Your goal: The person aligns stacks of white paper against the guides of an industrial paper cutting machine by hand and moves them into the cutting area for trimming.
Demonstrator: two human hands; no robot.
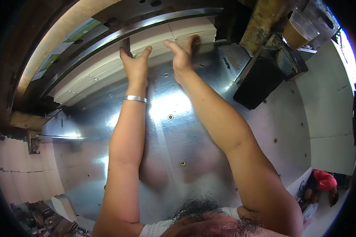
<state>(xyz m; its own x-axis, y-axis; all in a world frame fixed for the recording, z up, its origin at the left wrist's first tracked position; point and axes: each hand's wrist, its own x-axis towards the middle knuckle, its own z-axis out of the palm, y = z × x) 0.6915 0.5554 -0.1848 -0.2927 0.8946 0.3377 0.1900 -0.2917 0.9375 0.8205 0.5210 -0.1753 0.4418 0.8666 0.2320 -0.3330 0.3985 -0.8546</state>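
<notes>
Stacks of pale paper or card (87, 75) lie in a row under the pressing bar of what looks like a paper cutter. My left hand (136, 68), below a silver bracelet (135, 98), has its thumb and fingers spread at the stacks' near edge. Some of its fingertips reach into a dark gap between two stacks and are partly hidden. To its right, my right hand (182, 59) rests against the front of the stacks, fingers apart. Neither hand is closed around anything. Both forearms stretch forward over the shiny metal table (170, 134).
A long metal bar (134, 27) spans the far side above the stacks. At right stand a metal side block (234, 59), a black box-like piece (261, 81) and a clear cup of brown drink (296, 36). Another person in red (324, 180) is at lower right.
</notes>
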